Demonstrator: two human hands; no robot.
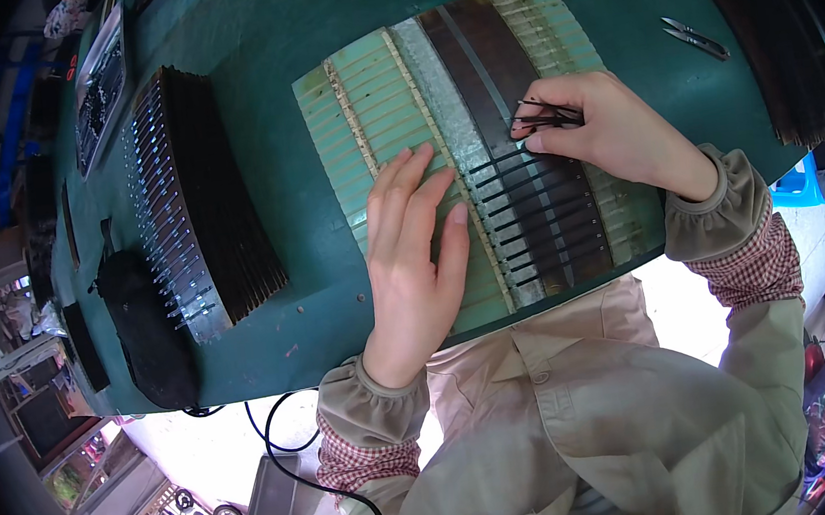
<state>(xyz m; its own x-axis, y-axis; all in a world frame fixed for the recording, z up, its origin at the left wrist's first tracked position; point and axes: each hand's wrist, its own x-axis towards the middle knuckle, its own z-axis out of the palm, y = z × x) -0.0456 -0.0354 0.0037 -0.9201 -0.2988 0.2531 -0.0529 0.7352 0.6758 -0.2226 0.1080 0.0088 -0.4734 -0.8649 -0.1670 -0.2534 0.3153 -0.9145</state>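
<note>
The left hand [413, 257] lies flat, fingers spread narrow and holding nothing, pressing the pale green ribbed board [372, 111] just short of the tabletop's [278, 30] near edge. Beside its fingertips run the dark slotted bands [492, 58] of the board, where thin black strips [538, 209] sit in rows — smooth, straight, evenly spaced. The right hand [610, 131] rests over the upper rows, fingers pinched shut on a small bundle of black strips [546, 115], their ends jutting past the thumb. Beyond those fingers the green tabletop has open room up to a pair of metal snips [696, 37]. Well left of the left fingers stands a rack of dark strips with metal tips [195, 200], and a black pouch [143, 326] lies near the edge.
</note>
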